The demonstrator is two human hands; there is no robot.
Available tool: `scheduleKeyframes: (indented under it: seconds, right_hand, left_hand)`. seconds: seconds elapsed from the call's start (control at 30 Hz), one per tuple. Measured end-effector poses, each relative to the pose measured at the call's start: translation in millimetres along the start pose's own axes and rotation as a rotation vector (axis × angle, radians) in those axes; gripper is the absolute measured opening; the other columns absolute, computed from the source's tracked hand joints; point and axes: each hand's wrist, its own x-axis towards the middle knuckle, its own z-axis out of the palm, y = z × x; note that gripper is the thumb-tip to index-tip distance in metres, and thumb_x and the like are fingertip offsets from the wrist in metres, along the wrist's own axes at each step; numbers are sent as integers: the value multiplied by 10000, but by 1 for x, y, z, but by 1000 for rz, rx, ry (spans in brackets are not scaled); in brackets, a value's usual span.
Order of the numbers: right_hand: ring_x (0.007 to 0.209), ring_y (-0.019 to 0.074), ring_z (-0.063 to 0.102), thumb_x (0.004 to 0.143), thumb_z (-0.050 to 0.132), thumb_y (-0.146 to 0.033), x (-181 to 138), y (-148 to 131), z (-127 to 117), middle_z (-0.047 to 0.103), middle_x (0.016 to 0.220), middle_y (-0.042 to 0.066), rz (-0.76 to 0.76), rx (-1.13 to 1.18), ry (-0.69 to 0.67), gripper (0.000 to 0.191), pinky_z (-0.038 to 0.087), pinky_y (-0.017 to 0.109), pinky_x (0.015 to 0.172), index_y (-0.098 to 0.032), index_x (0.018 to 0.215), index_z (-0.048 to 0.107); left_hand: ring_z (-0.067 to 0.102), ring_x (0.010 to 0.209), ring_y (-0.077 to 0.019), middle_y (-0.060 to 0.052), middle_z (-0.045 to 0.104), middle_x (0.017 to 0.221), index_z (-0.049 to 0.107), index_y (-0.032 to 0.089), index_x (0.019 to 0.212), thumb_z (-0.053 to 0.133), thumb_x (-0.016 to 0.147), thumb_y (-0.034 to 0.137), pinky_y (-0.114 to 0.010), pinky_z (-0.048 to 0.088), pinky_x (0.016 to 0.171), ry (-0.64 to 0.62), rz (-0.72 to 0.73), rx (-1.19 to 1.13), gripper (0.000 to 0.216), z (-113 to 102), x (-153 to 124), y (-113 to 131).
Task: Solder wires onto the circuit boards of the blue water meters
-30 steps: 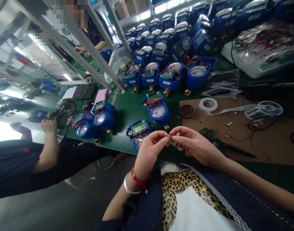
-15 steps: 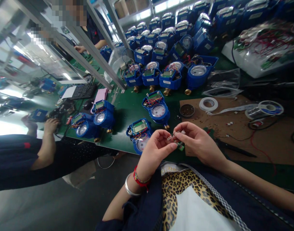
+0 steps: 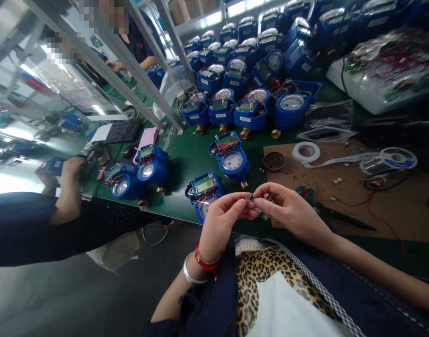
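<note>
Green small circuit part (image 3: 259,209) pinched between both hands, just above the near edge of the surface (image 3: 186,161). Left hand (image 3: 223,220) closed on its left end, right hand (image 3: 287,210) gripping the other end with thumb and fingers. Seemingly a fiddling step, wires or pins being handled; fine fingertip control needed next. Nearest, an open blue meter (image 3: 204,191), another meter (image 3: 230,157) behind it. Tape roll (image 3: 306,151), solder spool (image 3: 389,160) and small dish (image 3: 273,161) to the right. A co-worker's arm (image 3: 65,196) at left, well apart.
</note>
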Motion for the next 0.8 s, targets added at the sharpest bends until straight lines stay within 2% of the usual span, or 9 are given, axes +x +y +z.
scheduleKeyframes:
  seconds: [0.23,0.43,0.63,0.8]
  right_hand:
    - [686,115,494,890,572,-398,0,1,0,569,774,-18,-9,54,50,204,390,239,630,-202,945,582]
    - [686,124,503,893,564,-378,-2,0,0,573,795,-9,-57,-48,109,168,399,250,640,-215,926,587]
    - [698,130,544,893,560,-279,-2,-2,0,611,814,-2,-210,-258,146,67,421,263,674,-226,898,599]
    - [754,154,589,907,548,-292,0,-4,-2,645,848,24,-374,-408,145,83,446,280,712,-227,883,594]
  left_hand:
    - [700,693,-152,-72,730,857,659,126,1036,635,862,332,-280,570,700,-33,-49,-38,270,0,-2,-1]
    - [690,641,-144,-65,719,815,620,131,1018,629,864,361,-263,556,657,-96,-115,-66,277,2,-3,-1]
    - [662,564,-134,-32,693,722,540,144,1082,607,873,386,-238,524,574,-118,-99,-34,327,3,-2,1]
    - [639,557,-113,-29,674,696,555,133,909,587,887,377,-214,500,568,-160,-107,63,247,4,-2,4]
